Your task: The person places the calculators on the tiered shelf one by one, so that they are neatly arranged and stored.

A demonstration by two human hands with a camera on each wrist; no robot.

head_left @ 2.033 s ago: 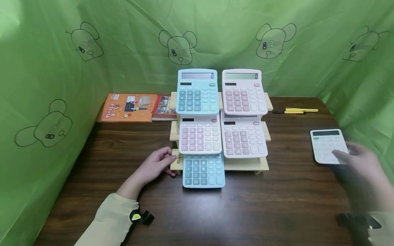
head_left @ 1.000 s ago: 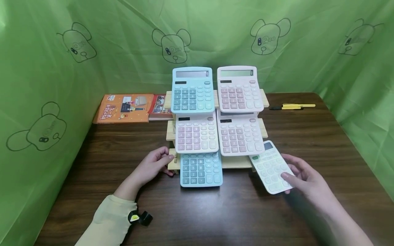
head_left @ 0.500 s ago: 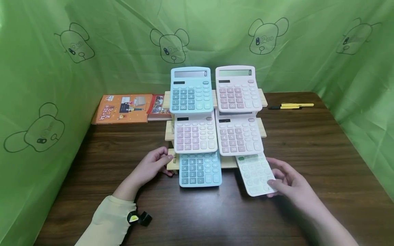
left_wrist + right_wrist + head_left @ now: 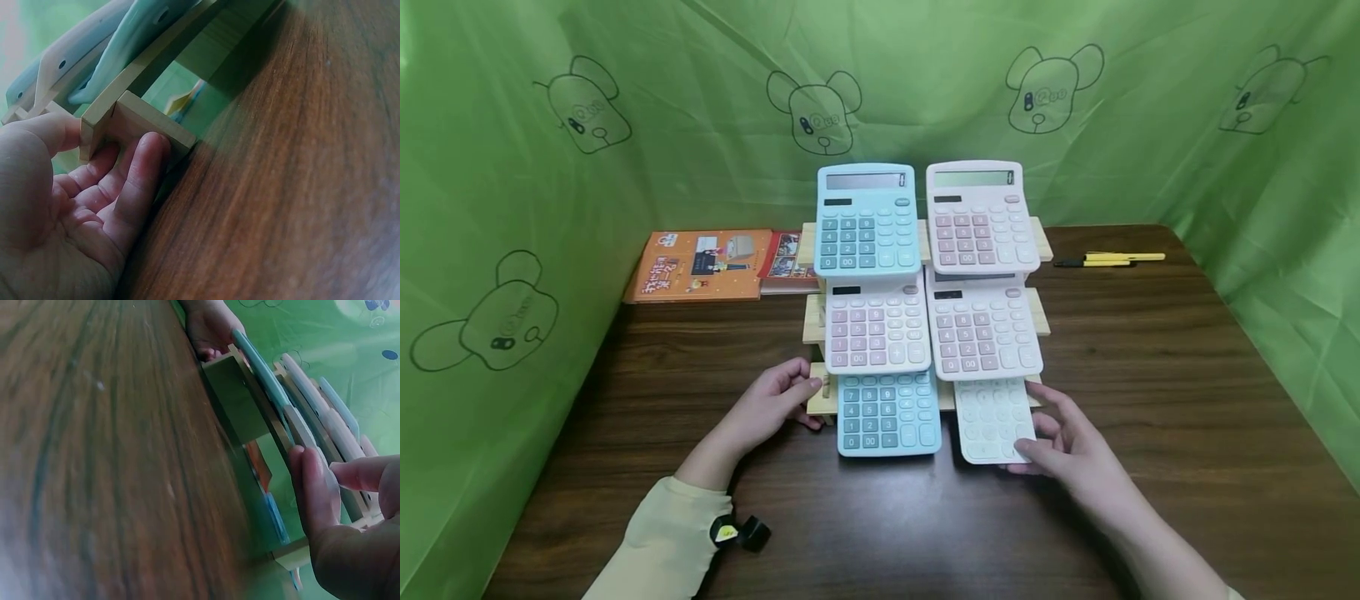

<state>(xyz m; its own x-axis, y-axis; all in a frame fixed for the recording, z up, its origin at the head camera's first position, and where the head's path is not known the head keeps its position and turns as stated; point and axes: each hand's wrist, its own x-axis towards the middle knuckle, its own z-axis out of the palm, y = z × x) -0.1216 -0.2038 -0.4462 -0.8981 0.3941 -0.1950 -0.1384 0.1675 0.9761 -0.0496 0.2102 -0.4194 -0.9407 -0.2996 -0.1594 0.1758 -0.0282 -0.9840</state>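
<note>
A three-tier wooden rack carries calculators in two columns. My left hand grips the left end of its bottom tier; in the left wrist view the thumb and fingers pinch the wooden edge. With thumb on top and fingers beneath, my right hand holds a white calculator by its lower right edge. It lies on the bottom tier at the right, its upper part hidden under a pink calculator. A blue calculator sits beside it on the left, a small gap between them.
Above are a white-and-purple calculator, another blue calculator and a second pink calculator. An orange book lies behind left, and yellow-and-black pens lie behind right. Green cloth walls the table's sides and back.
My right hand has brought the white calculator from the table's right side leftward to the bottom tier and straightened it. My left hand has kept its hold on the rack.
</note>
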